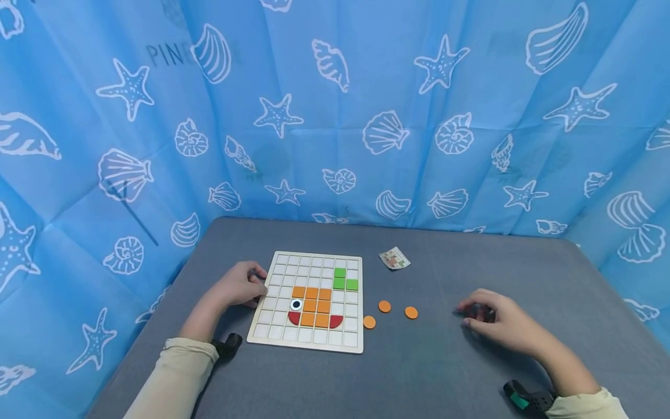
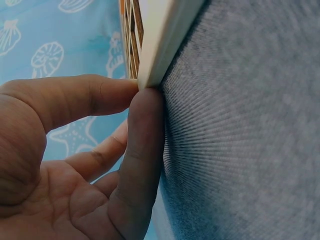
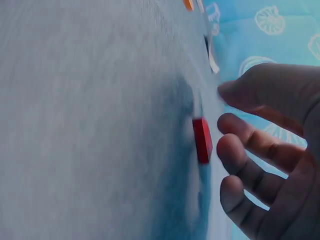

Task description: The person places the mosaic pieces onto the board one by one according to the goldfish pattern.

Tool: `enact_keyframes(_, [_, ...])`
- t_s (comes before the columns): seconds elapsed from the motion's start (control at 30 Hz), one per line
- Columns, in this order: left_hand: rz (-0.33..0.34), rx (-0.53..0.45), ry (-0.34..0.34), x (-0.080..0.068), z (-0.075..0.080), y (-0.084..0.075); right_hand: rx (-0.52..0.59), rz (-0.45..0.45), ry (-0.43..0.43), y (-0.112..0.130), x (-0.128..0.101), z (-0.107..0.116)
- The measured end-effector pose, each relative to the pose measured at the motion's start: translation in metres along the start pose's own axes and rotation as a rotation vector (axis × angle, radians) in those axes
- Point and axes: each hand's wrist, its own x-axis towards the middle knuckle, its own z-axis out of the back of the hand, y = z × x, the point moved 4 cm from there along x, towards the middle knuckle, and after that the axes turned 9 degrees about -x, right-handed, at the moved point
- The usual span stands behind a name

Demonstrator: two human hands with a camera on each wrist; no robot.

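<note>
A white grid board (image 1: 272, 333) lies flat on the table. On it are several orange squares (image 1: 310, 305), two red curved pieces (image 1: 336, 320), a round eye piece (image 1: 296, 304) and three green squares (image 1: 339, 283). At the board's left edge, my left hand (image 1: 242, 284) pinches the rim between thumb and a finger; the left wrist view shows both tips against the pale edge (image 2: 165, 45). My right hand (image 1: 499, 321) hovers at the right with fingers loosely bent. Just beyond its fingertips a red piece (image 3: 202, 141) rests on the table, apart from them.
Three orange discs (image 1: 384, 306) lie right of the board. Behind them is a small picture card (image 1: 395, 258) with a coloured grid pattern. The grey table (image 1: 398, 378) reaches back to a blue shell-print curtain (image 1: 335, 116).
</note>
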Motion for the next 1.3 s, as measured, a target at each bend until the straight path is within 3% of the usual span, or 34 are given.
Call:
enact_keyframes(0.23, [-0.002, -0.008, 0.004, 0.001, -0.001, 0.000, -0.023, -0.052, 0.079, -0.006, -0.008, 0.003])
enact_keyframes(0.63, [-0.013, 0.002, 0.006, -0.002, 0.000, -0.003, -0.097, -0.137, 0.074, -0.013, -0.016, 0.003])
enact_keyframes(1.03, [-0.008, 0.000, 0.005, -0.003, 0.001, -0.004, -0.126, -0.125, 0.038, -0.006, -0.012, 0.001])
enact_keyframes(1.3, [-0.008, -0.004, -0.005, -0.003, -0.001, -0.002, -0.111, -0.064, 0.018, 0.005, -0.003, -0.003])
